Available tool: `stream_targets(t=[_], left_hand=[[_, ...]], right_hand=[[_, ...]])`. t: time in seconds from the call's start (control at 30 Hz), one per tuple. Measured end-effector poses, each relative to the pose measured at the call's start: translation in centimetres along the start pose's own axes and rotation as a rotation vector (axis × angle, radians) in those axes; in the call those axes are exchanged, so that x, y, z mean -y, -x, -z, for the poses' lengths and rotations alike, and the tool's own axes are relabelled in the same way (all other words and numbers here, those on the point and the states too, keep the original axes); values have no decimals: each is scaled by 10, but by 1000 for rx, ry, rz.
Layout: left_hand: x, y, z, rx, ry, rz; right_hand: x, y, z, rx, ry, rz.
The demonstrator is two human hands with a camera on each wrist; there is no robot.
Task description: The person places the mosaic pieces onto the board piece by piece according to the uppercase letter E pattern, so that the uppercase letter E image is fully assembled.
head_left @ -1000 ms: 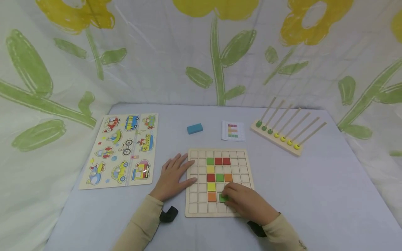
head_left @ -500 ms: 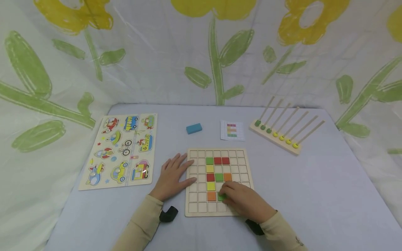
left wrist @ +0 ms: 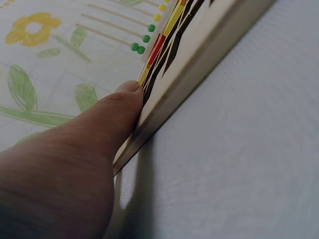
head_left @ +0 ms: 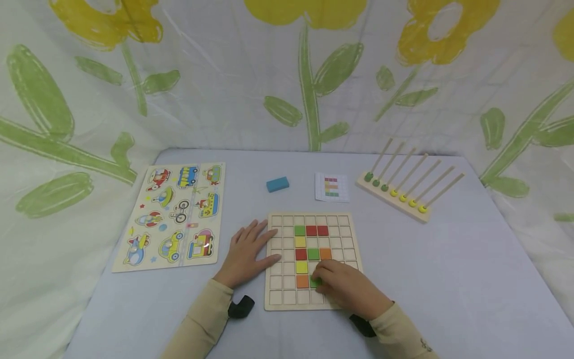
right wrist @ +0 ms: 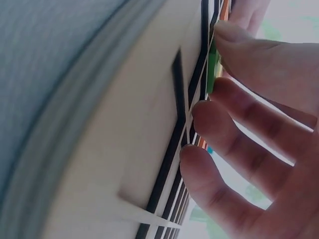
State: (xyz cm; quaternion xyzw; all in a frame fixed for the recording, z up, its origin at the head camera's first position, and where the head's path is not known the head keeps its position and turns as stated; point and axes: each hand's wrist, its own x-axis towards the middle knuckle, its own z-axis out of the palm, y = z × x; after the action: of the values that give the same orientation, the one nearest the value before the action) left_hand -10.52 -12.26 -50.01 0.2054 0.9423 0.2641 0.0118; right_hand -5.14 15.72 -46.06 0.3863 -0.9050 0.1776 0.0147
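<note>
A wooden grid board [head_left: 275, 297] lies on the table, with several coloured square tiles in its cells. My right hand [head_left: 350, 289] is over its lower part and pinches a green tile [head_left: 315, 282] beside an orange tile [head_left: 302, 281]. In the right wrist view, the thumb and a finger are at either end of that green tile [right wrist: 213, 67], while the other fingertips are right at the board. My left hand [head_left: 244, 257] rests with spread fingers across the board's left edge; in the left wrist view its thumb [left wrist: 122, 107] lies along that edge.
A picture puzzle board [head_left: 172, 214] with vehicle pieces lies at left. Behind the grid are a blue block [head_left: 278, 184] and a small pattern card [head_left: 332, 187]. A rack of upright rods [head_left: 394, 197] with green and yellow beads stands at right rear.
My right hand and the green tile have shifted slightly left, closer to the orange tile. My left hand has stayed in place on the board's edge.
</note>
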Motion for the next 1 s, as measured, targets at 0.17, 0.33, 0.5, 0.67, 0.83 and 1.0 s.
stream_targets(t=[0.17,0.33,0.5,0.67,0.83,1.0], left_hand=[[-1,1,0,0,2,1],[-2,2,0,3,4,2],[-2,2,0,-1,-8,2],[-3,2,-1,-1,-12,0],[-3,1,0,2,-9,-4],[-1,0,1,2,-9,-3]], right_hand=[[0,2,-1,31,-5,-31],[-3,9,7,26,46,-61],[-10,29,24,-18,87,-102],[-20,60,37,-13,120,-186],[-22,89,46,76,89,-353],[-25,106,46,106,87,-378]])
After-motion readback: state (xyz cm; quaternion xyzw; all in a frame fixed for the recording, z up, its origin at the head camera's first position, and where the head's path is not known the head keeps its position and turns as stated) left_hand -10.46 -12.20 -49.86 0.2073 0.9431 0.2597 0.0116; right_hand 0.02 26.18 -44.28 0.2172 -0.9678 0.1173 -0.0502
